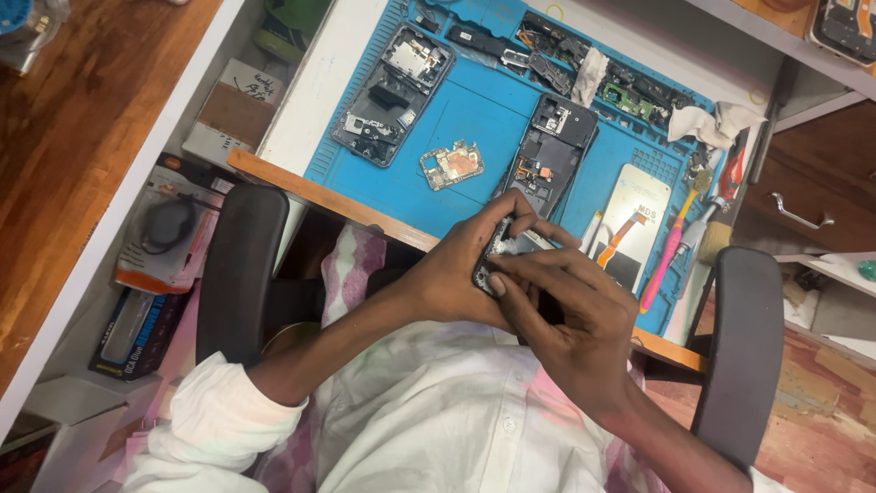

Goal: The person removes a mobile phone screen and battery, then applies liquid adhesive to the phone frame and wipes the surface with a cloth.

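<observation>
A small dark, angular phone part [507, 248] sits pinched between both hands over the desk's near edge: the left hand [456, 274] curls shut around it, and the right hand [570, 315] presses its fingertips on top. Just beyond lie an opened phone frame [547, 155], a bare circuit board [452, 166] and a pink-handled tool [664, 260]. All rest on a ridged blue rubber mat [474, 110] covering a wood-edged white desk [310, 82].

A circuit board [452, 166] lies on the mat [474, 110] between two opened phones [392, 94] [550, 155].
</observation>
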